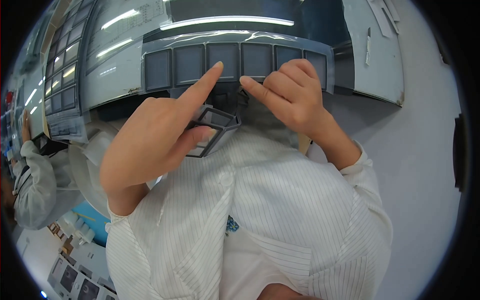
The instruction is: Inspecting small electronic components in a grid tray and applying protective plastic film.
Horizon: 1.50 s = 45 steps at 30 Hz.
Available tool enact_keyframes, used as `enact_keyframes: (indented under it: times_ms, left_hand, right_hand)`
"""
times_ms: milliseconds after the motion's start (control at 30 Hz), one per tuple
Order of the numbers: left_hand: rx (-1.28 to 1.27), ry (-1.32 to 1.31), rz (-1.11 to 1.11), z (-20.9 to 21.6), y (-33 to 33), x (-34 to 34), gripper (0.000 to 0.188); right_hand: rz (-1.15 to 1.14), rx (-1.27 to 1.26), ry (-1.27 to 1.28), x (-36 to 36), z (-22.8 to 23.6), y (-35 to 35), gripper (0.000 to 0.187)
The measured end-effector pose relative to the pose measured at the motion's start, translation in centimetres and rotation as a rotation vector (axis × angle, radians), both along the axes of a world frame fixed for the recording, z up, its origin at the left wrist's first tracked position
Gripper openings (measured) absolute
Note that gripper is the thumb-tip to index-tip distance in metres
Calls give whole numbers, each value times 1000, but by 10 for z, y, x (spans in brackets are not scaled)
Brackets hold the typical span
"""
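Observation:
My left hand (160, 132) has its index finger stretched over a row of dark square panels (257, 59) at the bench's front edge. Below that finger, its thumb presses on a clear box-like piece with dark grey edges (226, 132); the other fingers are hidden. The piece is tilted, close in front of my shirt. To the right, my right hand (296, 95) reaches one finger to the front edge of the panel row. Its remaining fingers are curled in, and whatever they may hold is out of sight.
Clear plastic film (330, 65) surrounds the panel row. A second strip of dark panels (64, 65) lies along the bench on the left, near another person's sleeve (37, 170). The glossy bench top (230, 22) carries light reflections. A thin blade-like tool (368, 45) lies at right.

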State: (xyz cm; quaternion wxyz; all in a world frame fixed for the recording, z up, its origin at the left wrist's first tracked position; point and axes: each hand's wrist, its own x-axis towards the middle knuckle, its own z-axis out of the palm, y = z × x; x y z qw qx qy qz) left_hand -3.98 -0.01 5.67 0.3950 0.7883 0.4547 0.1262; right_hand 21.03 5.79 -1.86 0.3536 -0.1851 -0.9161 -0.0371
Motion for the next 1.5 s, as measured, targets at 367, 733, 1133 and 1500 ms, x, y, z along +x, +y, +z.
enact_keyframes:
  times_ms: [367,733,1133,1500]
  left_hand:
    - [-48,-26,30,-10,6,-5,85]
    - [-73,113,6,4,5,2,80]
    - [425,329,-233,109,-31,0,40]
    - [-186,-308,524,15,41,-69,55]
  right_hand:
    - [-20,-68,154,25,1,0,23]
    - [-179,13,-19,52,-10,-2,36]
    - [270,-664,95,-6,0,-44,59]
    - [-105,-1119,-87,66,81,48,49]
